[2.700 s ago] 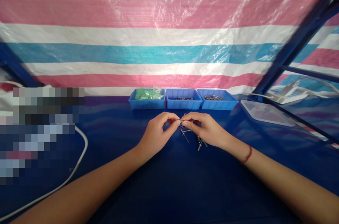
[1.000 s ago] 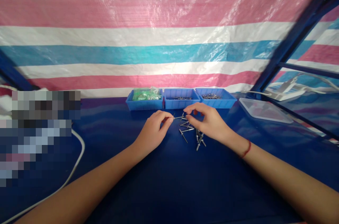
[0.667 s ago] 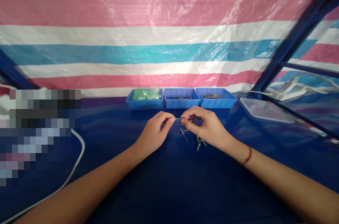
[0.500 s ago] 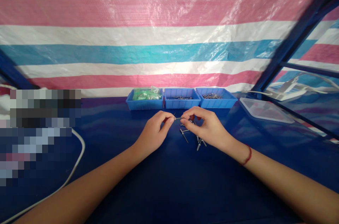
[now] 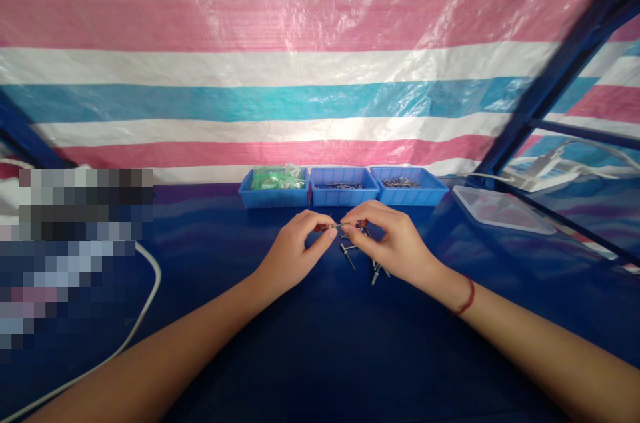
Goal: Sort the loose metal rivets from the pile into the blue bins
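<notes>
My left hand [image 5: 303,243] and my right hand [image 5: 383,233] meet over the table, fingertips almost touching. Between them is a thin metal pop rivet [image 5: 339,226], pinched at both ends, its ends covered by the fingers. Under and beside the right hand lie several loose pop rivets [image 5: 349,256] on the dark blue table [image 5: 310,356], some partly hidden by that hand. A dark red cord circles my right wrist.
Three blue bins stand in a row behind my hands: the left bin [image 5: 273,199] holds green and clear plastic bags, the middle bin [image 5: 345,196] and right bin [image 5: 413,196] small metal parts. A clear lid [image 5: 503,210] lies right; a white cable [image 5: 150,296] runs left.
My left fingertips have shifted slightly right, closer to the right hand, so less of the held rivet shows. The loose rivets and bins have stayed put.
</notes>
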`<state>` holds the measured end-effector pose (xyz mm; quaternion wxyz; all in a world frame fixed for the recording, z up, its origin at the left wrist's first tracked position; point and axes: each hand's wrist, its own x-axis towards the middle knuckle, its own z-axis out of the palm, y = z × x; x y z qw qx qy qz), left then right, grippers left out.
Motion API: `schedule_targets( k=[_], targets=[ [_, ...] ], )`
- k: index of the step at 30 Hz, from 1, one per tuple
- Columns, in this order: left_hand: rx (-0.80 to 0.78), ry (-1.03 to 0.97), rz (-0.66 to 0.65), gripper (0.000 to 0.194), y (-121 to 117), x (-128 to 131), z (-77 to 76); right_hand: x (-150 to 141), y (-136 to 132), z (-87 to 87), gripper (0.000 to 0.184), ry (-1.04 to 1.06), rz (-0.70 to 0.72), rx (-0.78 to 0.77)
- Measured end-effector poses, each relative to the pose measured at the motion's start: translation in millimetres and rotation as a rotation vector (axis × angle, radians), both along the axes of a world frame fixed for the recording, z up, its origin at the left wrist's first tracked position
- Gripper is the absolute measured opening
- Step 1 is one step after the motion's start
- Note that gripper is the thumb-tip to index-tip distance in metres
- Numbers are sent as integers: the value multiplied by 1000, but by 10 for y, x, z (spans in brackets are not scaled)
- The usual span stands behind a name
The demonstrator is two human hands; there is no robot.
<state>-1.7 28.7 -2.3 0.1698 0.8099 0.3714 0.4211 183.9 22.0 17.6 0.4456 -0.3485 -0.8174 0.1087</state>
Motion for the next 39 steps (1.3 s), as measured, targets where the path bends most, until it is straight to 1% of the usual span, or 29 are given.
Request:
schedule_targets(
  k=[4,9,10,12,13,15,18,20,22,25,27,29,31,34,35,37,39],
  targets=[
    [31,-33,23,4,-18,-1,16,17,26,3,9,-22,17,-21],
    [37,-18,44,5,-22,0,12,3,49,-53,12,-103,65,-127],
    [31,-5,51,8,-20,1,5,4,61,-67,14,-91,69,-161],
    [23,41,58,18,-16,6,-13,32,113,-87,19,1,37,-229],
    [21,79,52,23,-16,8,-20,64,155,-92,22,71,-9,-253],
    [29,182,19,29,-21,14,-32,169,266,-89,25,210,-153,-272],
    [57,349,-40,28,-39,19,-38,396,464,-69,28,336,-402,-264],
    [66,432,-70,25,-52,18,-39,550,579,-65,28,352,-530,-266],
    [58,470,-84,21,-64,14,-39,671,662,-74,30,311,-626,-285],
    [41,470,-71,17,-78,11,-36,751,712,-91,32,300,-696,-292],
    [31,463,-73,16,-83,15,-34,727,694,-84,30,320,-676,-280],
    [12,432,-71,16,-78,19,-33,645,634,-58,26,310,-598,-268],
    [-22,354,-44,15,-61,20,-33,520,532,-25,24,248,-448,-264],
    [-72,192,19,12,-24,9,-39,300,328,11,21,81,-137,-285],
    [-81,148,33,11,-13,2,-41,231,259,16,19,24,-52,-300],
    [-89,93,48,10,3,-11,-45,117,142,14,16,-61,24,-285],
    [-90,66,48,11,11,-19,-47,45,70,4,12,-101,48,-236]
  ],
)
